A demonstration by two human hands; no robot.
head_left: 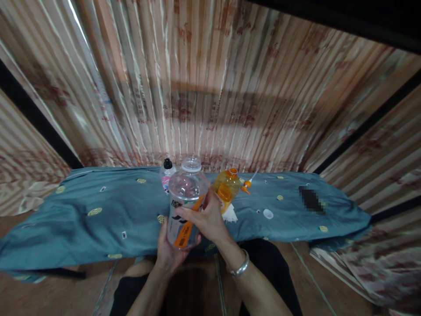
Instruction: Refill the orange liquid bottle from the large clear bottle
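Note:
A large clear plastic bottle (187, 188) with an orange and black label stands upright between my hands, its mouth uncapped. My left hand (171, 252) cups its lower left side and base. My right hand (210, 217) wraps round its right side, the thumb across the label. Just right of it stands an open yellow bottle (226, 186) with an orange neck. An orange pump top (246, 186) with a pale tube lies beyond that. Behind the clear bottle on the left is a smaller bottle (166, 174) with a black cap and pink label.
A teal patterned cloth (131, 219) covers the long table. A round white lid (268, 213) and white tissue (231, 214) lie on it, with a blurred dark object (312, 200) at the right. Striped curtains (197, 87) hang behind, between dark poles.

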